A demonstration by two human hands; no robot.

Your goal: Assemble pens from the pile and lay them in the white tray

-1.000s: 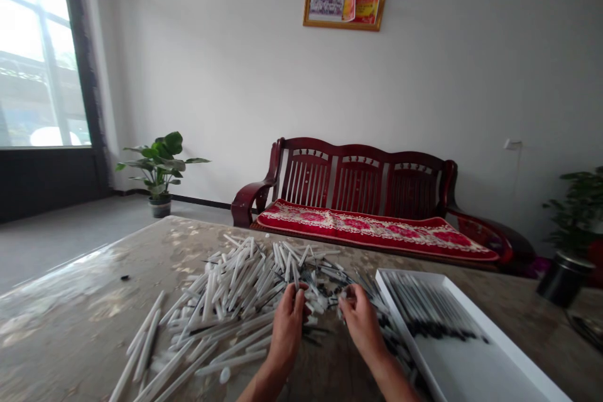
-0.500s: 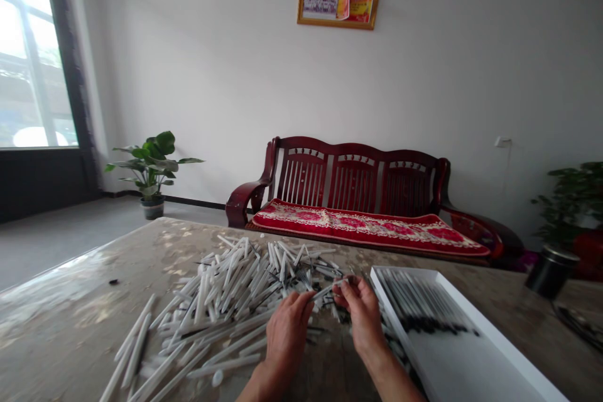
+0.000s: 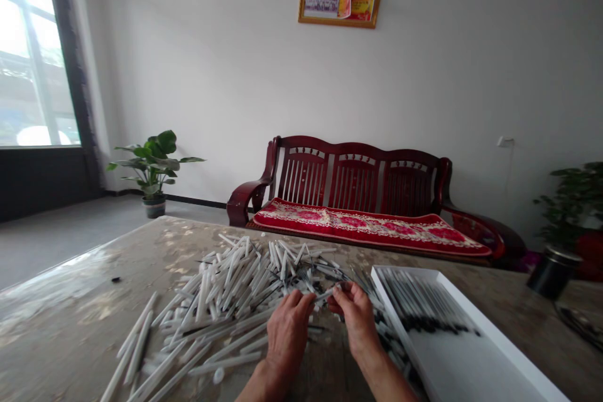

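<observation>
Between both hands runs a slim translucent pen tube (image 3: 324, 295), held roughly level above the table. My left hand (image 3: 288, 330) pinches its left end, fingers closed. My right hand (image 3: 355, 313) grips the other end with thumb and fingertips. Left of and beyond the hands spreads a big heap of whitish pen tubes (image 3: 235, 276), some with dark parts among them. Close by my right hand stands a shallow white box (image 3: 499, 333). Inside it lies a row of clear pens (image 3: 414, 295) with black ends towards me. Fingers hide the tube's two ends.
More tubes and black pieces lie along the box's left side. A dark canister (image 3: 553, 271) stands at the table's right, with a cable near it. A small black bit (image 3: 115, 279) rests on the table (image 3: 61, 320) at left. A red wooden bench (image 3: 358, 182) is behind.
My right hand has shifted slightly left and down, bringing the two hands a little closer together on the tube. The heap and the box look the same.
</observation>
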